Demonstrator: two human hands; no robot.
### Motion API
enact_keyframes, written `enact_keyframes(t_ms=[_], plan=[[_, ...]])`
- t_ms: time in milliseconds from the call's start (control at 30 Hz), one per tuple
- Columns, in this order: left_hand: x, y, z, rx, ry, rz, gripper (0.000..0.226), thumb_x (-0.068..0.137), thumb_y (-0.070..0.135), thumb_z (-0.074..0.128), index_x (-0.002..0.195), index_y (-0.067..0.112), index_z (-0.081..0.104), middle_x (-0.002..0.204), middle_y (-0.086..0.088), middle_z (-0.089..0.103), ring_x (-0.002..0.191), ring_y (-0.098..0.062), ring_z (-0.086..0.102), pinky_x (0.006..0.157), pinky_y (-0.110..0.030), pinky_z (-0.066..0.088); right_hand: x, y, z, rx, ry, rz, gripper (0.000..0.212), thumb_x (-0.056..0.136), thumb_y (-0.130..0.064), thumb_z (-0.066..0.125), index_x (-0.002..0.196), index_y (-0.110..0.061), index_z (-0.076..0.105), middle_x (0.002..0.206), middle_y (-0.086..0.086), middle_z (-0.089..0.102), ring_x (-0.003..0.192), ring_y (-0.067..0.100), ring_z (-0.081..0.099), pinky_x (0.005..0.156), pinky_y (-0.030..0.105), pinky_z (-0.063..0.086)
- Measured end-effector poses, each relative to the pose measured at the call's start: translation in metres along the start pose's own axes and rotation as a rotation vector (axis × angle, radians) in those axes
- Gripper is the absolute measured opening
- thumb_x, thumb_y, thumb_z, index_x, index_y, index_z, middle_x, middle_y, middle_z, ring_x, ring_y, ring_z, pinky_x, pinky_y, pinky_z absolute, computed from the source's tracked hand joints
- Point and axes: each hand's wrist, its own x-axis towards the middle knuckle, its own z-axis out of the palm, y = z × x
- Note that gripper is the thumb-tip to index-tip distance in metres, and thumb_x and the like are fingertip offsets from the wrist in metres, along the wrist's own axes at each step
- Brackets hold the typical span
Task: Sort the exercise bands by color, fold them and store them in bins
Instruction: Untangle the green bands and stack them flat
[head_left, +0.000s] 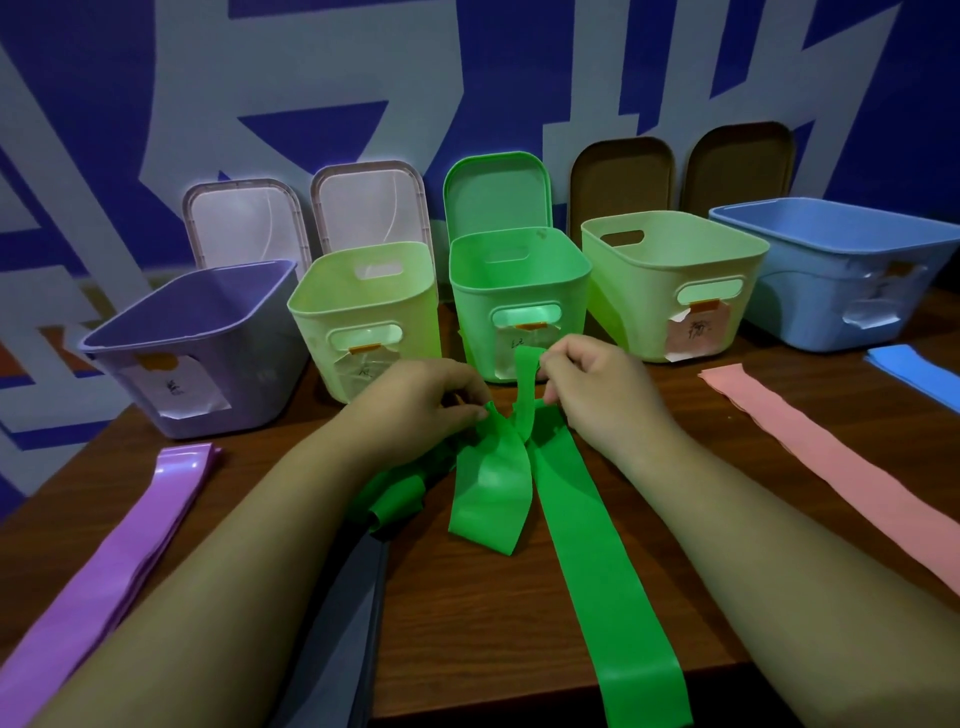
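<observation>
Table (467, 623), five open bins (470, 322), hands (415, 395) (597, 384) pinch green band (491, 493)

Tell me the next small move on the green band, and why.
The left hand and right hand pinch the green band where it is bunched in front of the green bin, while its long tail runs flat, unfolded, to the near edge of the table. So the next move is probably to draw that tail in and lay it over the bunch as one fold.

Five bins (519, 291) stand in a row across mid-frame on the table (467, 639), with lids (496, 192) leaning behind them. Before the row lie a left band (130, 545), a centre band (582, 545) and a right band (831, 467).
</observation>
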Motion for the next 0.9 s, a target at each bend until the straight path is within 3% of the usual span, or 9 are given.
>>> enact_keyframes(t_ms=[167,333,500,567,667,733,800,833,900], plan=[[-0.006,0.002,-0.018,-0.12,0.165,-0.062,0.008,0.095,0.027,0.078,0.099,0.032,0.074,0.089,0.018,0.071,0.084,0.007,0.065,0.072,-0.01,0.044,0.002,-0.002,-0.002,0.008,-0.012,0.001,0.031,0.104,-0.031,0.056,0.078,-0.02,0.071,0.074,-0.001,0.071,0.055,0.012,0.055,0.061,0.03,0.047],[-0.006,0.03,-0.066,-0.142,0.311,0.034,0.01,0.099,0.019,0.072,0.108,0.024,0.073,0.098,0.012,0.075,0.094,-0.002,0.071,0.084,-0.027,0.06,0.0,0.0,-0.004,0.001,-0.064,-0.012,0.03,0.107,-0.031,0.055,0.085,-0.02,0.07,0.08,0.009,0.07,0.061,0.016,0.056,0.056,0.029,0.042],[0.003,0.06,-0.115,-0.017,0.313,0.125,0.016,0.102,0.02,0.068,0.112,0.033,0.068,0.104,0.016,0.072,0.099,0.0,0.068,0.083,-0.022,0.059,-0.001,0.002,-0.004,0.073,-0.113,-0.038,0.023,0.109,-0.031,0.057,0.091,-0.025,0.07,0.075,0.01,0.066,0.05,0.009,0.047,0.045,0.024,0.034],[0.006,0.07,-0.13,0.049,0.315,0.143,0.017,0.102,0.02,0.068,0.111,0.034,0.068,0.103,0.017,0.071,0.097,0.002,0.067,0.08,-0.019,0.057,-0.003,-0.001,-0.004,0.106,-0.129,-0.044,0.019,0.109,-0.034,0.058,0.095,-0.027,0.069,0.082,0.004,0.069,0.059,0.01,0.056,0.054,0.03,0.042],[0.011,0.084,-0.15,0.061,0.359,0.146,0.015,0.101,0.019,0.07,0.112,0.029,0.072,0.1,0.016,0.073,0.095,-0.001,0.069,0.081,-0.025,0.059,-0.004,-0.004,-0.005,0.117,-0.142,-0.045,0.015,0.107,-0.044,0.059,0.101,-0.033,0.068,0.103,-0.003,0.071,0.094,0.017,0.067,0.082,0.038,0.054],[0.013,0.092,-0.16,0.064,0.389,0.148,0.015,0.1,0.018,0.071,0.113,0.026,0.074,0.099,0.016,0.073,0.094,-0.004,0.07,0.082,-0.032,0.06,-0.007,-0.008,-0.006,0.18,-0.19,-0.022,0.024,0.104,-0.058,0.056,0.11,-0.039,0.07,0.124,-0.005,0.068,0.115,0.02,0.063,0.099,0.042,0.052],[0.017,0.098,-0.168,0.073,0.404,0.147,0.015,0.1,0.02,0.071,0.113,0.027,0.074,0.097,0.016,0.074,0.092,-0.005,0.07,0.083,-0.034,0.06,-0.012,-0.011,-0.006,0.268,-0.265,-0.019,0.047,0.098,-0.075,0.049,0.128,-0.045,0.068,0.15,-0.013,0.054,0.142,0.018,0.048,0.12,0.049,0.039],[0.019,0.101,-0.172,0.088,0.408,0.144,0.014,0.1,0.021,0.071,0.113,0.028,0.074,0.097,0.016,0.073,0.092,-0.004,0.069,0.083,-0.032,0.059,-0.014,-0.013,-0.005,0.306,-0.309,-0.015,0.052,0.097,-0.076,0.047,0.135,-0.045,0.065,0.153,-0.02,0.046,0.146,0.013,0.04,0.125,0.047,0.032],[0.024,0.106,-0.177,0.125,0.421,0.153,0.013,0.1,0.022,0.07,0.111,0.029,0.074,0.095,0.02,0.072,0.091,-0.001,0.068,0.082,-0.022,0.055,-0.02,-0.017,-0.004,0.34,-0.386,-0.002,0.043,0.097,-0.068,0.051,0.135,-0.049,0.059,0.142,-0.024,0.04,0.141,0.008,0.038,0.12,0.037,0.032]])
